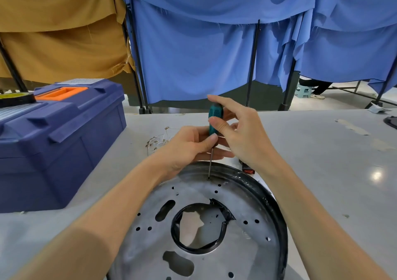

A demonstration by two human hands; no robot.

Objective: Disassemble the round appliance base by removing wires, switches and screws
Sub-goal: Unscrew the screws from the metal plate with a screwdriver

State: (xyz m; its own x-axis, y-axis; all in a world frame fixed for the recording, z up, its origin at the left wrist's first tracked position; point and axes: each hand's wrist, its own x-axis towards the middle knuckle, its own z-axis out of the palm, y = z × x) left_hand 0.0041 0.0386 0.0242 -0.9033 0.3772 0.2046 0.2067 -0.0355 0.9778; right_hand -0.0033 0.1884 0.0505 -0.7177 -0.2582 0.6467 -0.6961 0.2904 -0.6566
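Observation:
The round appliance base (240, 206), a grey metal disc with a black rim and a large centre hole, lies on the table in front of me. A teal-handled screwdriver (215, 118) stands upright with its tip on a screw (208, 178) near the far rim. My right hand (242, 133) grips the handle with thumb and fingers. My left hand (189, 146) pinches the lower end of the handle and steadies the shaft. Loose wires (158, 142) with small terminals lie on the table beyond my left hand. A red and black switch (248, 170) lies beside the rim, partly hidden by my right wrist.
A dark blue toolbox (64, 142) with an orange handle stands at the left, a roll of tape (15, 99) on its lid. The grey table (333, 161) stretches to the right. Blue and tan cloth screens (193, 54) hang behind the table.

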